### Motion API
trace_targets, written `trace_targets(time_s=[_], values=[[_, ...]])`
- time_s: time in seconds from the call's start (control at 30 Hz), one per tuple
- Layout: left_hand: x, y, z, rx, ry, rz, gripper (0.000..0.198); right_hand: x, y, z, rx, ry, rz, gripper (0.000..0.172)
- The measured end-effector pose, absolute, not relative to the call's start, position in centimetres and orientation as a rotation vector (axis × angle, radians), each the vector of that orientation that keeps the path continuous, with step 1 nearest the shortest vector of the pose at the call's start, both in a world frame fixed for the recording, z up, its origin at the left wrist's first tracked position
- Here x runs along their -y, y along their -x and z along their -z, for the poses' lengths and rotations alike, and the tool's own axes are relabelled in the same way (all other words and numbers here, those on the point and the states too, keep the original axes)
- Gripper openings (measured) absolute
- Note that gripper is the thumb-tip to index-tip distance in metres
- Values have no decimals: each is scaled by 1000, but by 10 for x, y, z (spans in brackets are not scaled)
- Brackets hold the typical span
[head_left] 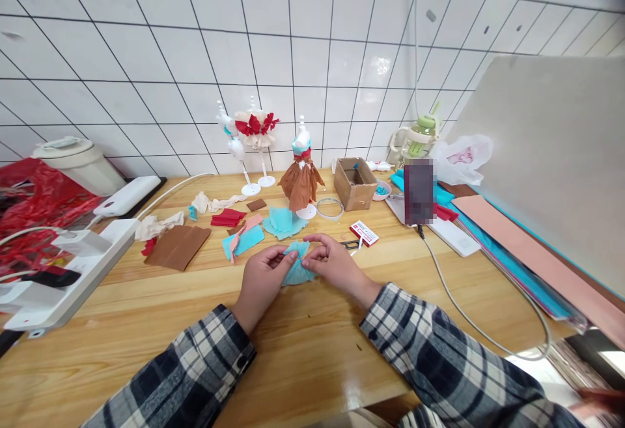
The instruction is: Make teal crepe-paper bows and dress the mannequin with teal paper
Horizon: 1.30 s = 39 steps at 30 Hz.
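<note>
My left hand [262, 279] and my right hand [332, 264] meet over the wooden table [146, 324], both pinched on a small crumpled piece of light blue paper [297, 265]. Fingers of each hand are closed on its edges. Just behind lie more blue paper pieces [283, 223] and a pink and blue strip [243, 239]. A small mannequin in a brown paper dress [301, 180] stands beyond them. Both sleeves are plaid.
Brown paper [176, 245] and red scraps [227, 218] lie at the left. White mannequin stands with a red bow [254, 129] are at the back. A cardboard box [355, 184], tape ring [330, 208], phone [418, 191], cable [469, 311], paper sheets [512, 245] and power strip [63, 278] surround.
</note>
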State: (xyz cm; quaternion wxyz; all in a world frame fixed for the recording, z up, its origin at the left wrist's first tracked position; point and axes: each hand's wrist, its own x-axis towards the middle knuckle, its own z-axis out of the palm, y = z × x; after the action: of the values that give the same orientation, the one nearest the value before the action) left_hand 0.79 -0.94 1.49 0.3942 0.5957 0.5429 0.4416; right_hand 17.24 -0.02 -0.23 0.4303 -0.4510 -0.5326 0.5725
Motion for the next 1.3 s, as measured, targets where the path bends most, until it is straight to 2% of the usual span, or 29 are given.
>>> trace_targets(time_s=[0.13,0.3,0.7,0.97,1.1,1.3], values=[[8,-7,-15,-1378,-1531,-1102,31,-1,-175,1,1335,1130,-1408,48],[7,-6,-14,-1355,-1525,-1113,30,0,-172,1,1207,1053,-1539,38],[6,-4,-12,-1373,-1521,-1195,36,-5,-177,-6,1167,1059,-1457,33],[-56,-14,-2,-1524,-1607,-1425,46,-13,-185,-10,1217,1007,-1320,25],[-86,-36,5,-1544,-1769,-1272,41,-15,-189,-9,1267,971,-1273,28],[-93,-50,7,-1715,-2023,-955,20,-15,-189,-23,1361,884,-1304,35]])
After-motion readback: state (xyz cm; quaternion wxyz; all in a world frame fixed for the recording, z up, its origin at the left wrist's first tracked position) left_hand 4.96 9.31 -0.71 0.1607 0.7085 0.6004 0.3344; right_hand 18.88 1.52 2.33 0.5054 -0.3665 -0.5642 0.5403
